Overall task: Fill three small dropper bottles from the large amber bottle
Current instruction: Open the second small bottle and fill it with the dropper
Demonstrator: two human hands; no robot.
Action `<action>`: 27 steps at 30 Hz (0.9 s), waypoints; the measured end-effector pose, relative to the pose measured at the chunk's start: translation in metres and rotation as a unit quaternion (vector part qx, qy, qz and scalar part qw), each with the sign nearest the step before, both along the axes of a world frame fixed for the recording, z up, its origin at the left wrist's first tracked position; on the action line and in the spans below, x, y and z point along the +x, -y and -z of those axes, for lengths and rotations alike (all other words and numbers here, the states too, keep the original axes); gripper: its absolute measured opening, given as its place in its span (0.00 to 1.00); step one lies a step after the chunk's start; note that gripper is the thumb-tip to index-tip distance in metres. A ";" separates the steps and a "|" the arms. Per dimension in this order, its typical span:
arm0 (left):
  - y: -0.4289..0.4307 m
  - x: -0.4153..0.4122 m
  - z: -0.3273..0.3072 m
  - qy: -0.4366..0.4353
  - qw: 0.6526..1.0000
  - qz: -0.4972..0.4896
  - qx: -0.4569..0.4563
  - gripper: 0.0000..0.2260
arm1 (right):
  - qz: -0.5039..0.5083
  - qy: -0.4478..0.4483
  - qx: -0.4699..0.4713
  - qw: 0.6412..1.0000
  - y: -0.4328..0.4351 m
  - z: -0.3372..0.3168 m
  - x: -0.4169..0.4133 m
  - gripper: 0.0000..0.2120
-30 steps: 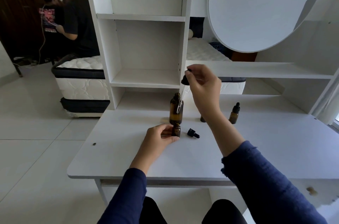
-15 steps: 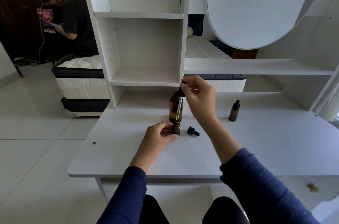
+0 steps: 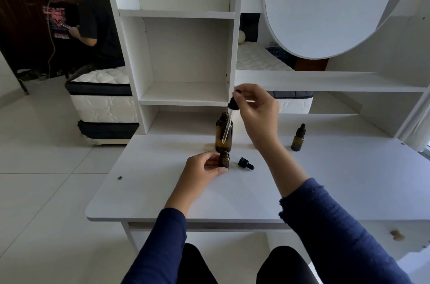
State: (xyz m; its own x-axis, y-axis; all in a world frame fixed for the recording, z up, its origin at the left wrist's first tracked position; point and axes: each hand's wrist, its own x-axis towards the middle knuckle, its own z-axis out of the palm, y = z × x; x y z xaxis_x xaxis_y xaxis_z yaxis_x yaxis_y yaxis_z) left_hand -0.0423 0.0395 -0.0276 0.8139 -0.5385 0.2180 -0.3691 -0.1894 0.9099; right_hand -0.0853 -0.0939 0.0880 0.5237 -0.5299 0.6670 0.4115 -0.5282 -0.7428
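Bench: the wide white laminate bench (image 3: pixel 151 190) carries everything in play.
Shelf unit: a white open-shelved unit (image 3: pixel 186 51) stands at the back, just behind the bottles.
Right hand: the right hand (image 3: pixel 258 114) is raised over the bench, fingers pinching the dropper's black top.
Left hand: the left hand (image 3: pixel 200 169) sits low on the bench, fingers and thumb curled round the open small amber bottle (image 3: pixel 224 162), holding it upright.
Large bottle: the large amber glass bottle (image 3: pixel 223 137) is uncapped and upright mid-bench, right behind the held one; whether they touch, cannot tell.
Dropper: the clear glass pipette dropper (image 3: pixel 227 128) is tilted with its tip down, crossing the large bottle's front and hanging just above the small bottle's mouth.
Capped bottle: a small amber dropper bottle with black cap (image 3: pixel 297 138) stands upright, well apart to the right.
Loose cap: a black dropper cap (image 3: pixel 246 163) lies on its side, just right of the held bottle.
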 end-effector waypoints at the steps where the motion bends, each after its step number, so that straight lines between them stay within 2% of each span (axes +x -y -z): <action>1: 0.000 0.000 0.000 0.000 1.000 0.000 0.001 0.13 | 0.008 0.023 -0.001 1.000 0.000 -0.003 0.001 0.04; 6: 0.000 -0.001 -0.001 -0.005 1.000 0.002 -0.003 0.13 | 0.023 0.078 0.005 0.997 0.005 -0.018 0.009 0.05; 15: -0.001 -0.001 0.000 -0.006 1.000 0.003 -0.001 0.14 | 0.022 0.069 -0.015 0.997 0.013 -0.023 0.025 0.05; 21: 0.000 -0.001 -0.001 -0.005 1.000 0.001 -0.004 0.14 | 0.022 0.024 -0.043 0.999 0.014 -0.017 0.035 0.05; 27: -0.001 -0.002 -0.001 -0.013 1.000 -0.001 -0.003 0.13 | 0.025 -0.057 -0.038 0.997 0.014 0.006 0.040 0.05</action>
State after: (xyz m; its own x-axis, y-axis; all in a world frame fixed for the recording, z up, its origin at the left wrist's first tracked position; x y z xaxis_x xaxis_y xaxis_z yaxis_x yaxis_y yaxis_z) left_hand -0.0439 0.0402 -0.0267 0.8206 -0.5353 0.2003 -0.3448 -0.1843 0.9204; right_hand -0.0457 -0.1080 0.0818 0.5733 -0.5068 0.6438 0.2983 -0.6027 -0.7401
